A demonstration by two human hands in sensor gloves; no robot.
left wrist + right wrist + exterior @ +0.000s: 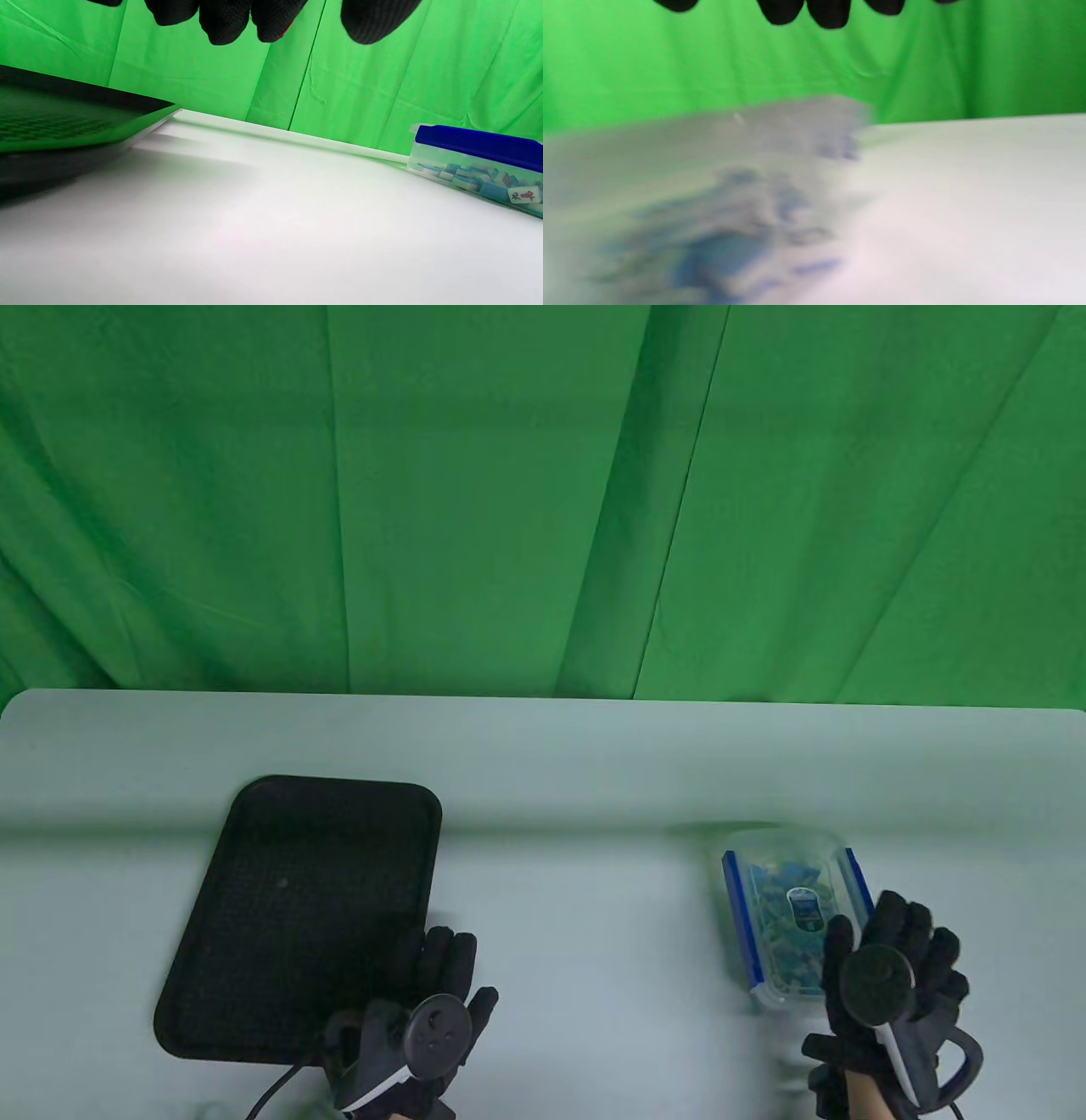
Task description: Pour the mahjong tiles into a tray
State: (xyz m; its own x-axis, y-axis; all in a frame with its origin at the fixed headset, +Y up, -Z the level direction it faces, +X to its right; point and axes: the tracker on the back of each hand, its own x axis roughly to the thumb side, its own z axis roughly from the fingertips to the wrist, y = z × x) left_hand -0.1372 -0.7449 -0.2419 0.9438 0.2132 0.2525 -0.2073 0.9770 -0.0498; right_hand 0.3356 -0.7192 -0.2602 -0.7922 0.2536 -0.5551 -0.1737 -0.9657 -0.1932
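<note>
A black tray [297, 912] lies on the left of the white table; its edge also shows in the left wrist view [63, 135]. A clear lidded box with blue clips [785, 899] holds blue and white mahjong tiles [488, 184] on the right; it is a blur in the right wrist view [712, 212]. My left hand [433, 984] hovers open at the tray's near right corner, holding nothing. My right hand [891, 976] is spread open over the box's near end; whether it touches the box I cannot tell.
A green cloth backdrop [543, 500] hangs behind the table's far edge. Bare white tabletop [585, 916] lies between tray and box. A cable [276, 1086] trails from the left tracker at the bottom edge.
</note>
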